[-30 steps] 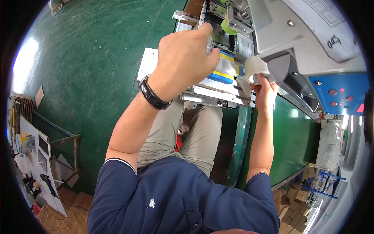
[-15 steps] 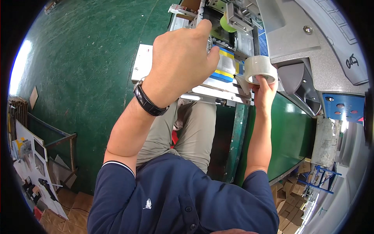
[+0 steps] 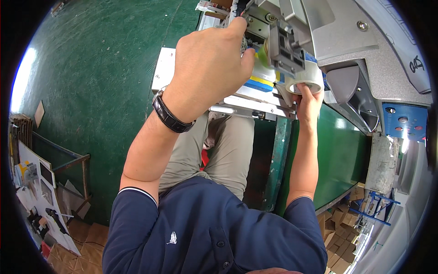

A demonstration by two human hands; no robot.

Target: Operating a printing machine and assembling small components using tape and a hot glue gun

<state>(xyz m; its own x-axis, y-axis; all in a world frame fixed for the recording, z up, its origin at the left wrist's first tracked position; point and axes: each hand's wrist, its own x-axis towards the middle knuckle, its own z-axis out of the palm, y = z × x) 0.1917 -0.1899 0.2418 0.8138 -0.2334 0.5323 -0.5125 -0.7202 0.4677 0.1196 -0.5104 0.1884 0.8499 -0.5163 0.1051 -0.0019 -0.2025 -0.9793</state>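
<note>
My left hand [image 3: 207, 68] is raised to the grey machine head [image 3: 283, 41], its fingertips pinched on a small part at the mechanism; what they grip is hidden. A black watch sits on that wrist. My right hand [image 3: 308, 102] holds a roll of clear tape [image 3: 303, 80] up against the underside of the machine head. Below the hands lies a white plate [image 3: 164, 73] with a blue and yellow striped piece [image 3: 258, 82] on it.
A green conveyor belt [image 3: 342, 155] runs to the right beside a green frame post [image 3: 276, 164]. A blue control panel [image 3: 406, 121] with buttons is at far right. Green floor [image 3: 91, 82], a metal rack [image 3: 68, 164] and cardboard boxes [image 3: 342, 219] lie around.
The tape roll in my right hand has risen and moved closer under the machine head. My left hand stays at the mechanism, looming larger as my head leans in.
</note>
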